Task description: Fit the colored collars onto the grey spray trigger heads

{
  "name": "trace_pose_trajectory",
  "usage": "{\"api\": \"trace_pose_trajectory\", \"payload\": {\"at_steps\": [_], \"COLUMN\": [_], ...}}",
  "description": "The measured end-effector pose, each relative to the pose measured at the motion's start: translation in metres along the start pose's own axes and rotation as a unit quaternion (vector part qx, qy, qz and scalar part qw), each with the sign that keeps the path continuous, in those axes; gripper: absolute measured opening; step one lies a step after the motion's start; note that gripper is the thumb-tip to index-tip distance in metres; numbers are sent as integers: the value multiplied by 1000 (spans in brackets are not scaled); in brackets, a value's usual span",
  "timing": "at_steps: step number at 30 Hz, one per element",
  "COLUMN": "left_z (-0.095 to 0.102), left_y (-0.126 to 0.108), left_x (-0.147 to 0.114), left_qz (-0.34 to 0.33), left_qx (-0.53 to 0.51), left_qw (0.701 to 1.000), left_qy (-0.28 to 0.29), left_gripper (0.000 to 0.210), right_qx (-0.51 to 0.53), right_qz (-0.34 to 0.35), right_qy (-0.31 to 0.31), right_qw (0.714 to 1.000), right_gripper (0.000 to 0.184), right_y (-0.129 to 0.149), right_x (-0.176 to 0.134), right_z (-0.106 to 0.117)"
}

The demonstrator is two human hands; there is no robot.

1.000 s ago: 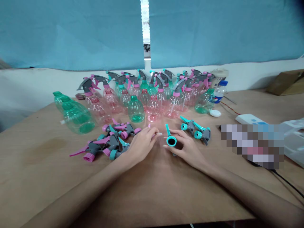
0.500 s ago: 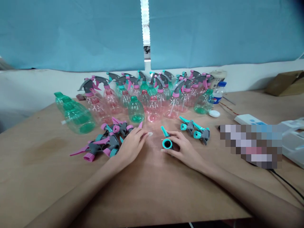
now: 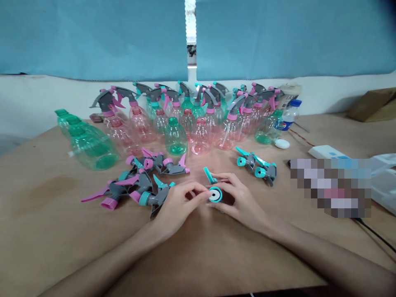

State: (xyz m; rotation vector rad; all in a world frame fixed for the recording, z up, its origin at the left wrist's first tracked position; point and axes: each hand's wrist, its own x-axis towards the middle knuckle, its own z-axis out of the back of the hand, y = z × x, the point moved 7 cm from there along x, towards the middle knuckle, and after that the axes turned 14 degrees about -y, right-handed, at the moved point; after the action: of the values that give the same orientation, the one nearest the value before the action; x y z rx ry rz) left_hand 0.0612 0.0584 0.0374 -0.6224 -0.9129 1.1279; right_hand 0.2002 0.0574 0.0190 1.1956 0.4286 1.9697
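My right hand [image 3: 239, 199] is closed around a grey and turquoise trigger spray head [image 3: 210, 175], its round collar facing me. A white ring-shaped washer [image 3: 214, 195] with a dark centre hole sits at the mouth of that collar. The fingertips of my left hand [image 3: 182, 202] pinch the washer's left edge; whether it lies fully inside I cannot tell. Loose pink and turquoise spray heads [image 3: 140, 187] lie just left of my left hand. Two turquoise spray heads [image 3: 264, 171] rest beyond my right hand.
Several spray bottles [image 3: 201, 138], pink and green, stand at the back, many with heads on. Green bottles [image 3: 93, 146] are at the left. A blue-capped bottle [image 3: 289, 115], a white oval object [image 3: 282, 143], a white power strip [image 3: 329, 154] and a brown box [image 3: 374, 105] are at the right.
My left hand has moved right and brought the white washer from beside the loose heads to the collar. My right hand still grips the spray head. The view has shifted slightly.
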Motion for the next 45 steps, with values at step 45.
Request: {"api": "trace_pose_trajectory", "payload": {"at_steps": [45], "left_z": [-4], "left_y": [-50], "left_x": [-32], "left_qz": [-336], "left_qx": [195], "left_qw": [918], "left_qy": [-79], "left_gripper": [12], "right_qx": [42], "right_qz": [14], "right_qy": [-10], "right_qw": [999], "right_gripper": [26], "right_y": [7], "right_x": [-1], "right_z": [7]}}
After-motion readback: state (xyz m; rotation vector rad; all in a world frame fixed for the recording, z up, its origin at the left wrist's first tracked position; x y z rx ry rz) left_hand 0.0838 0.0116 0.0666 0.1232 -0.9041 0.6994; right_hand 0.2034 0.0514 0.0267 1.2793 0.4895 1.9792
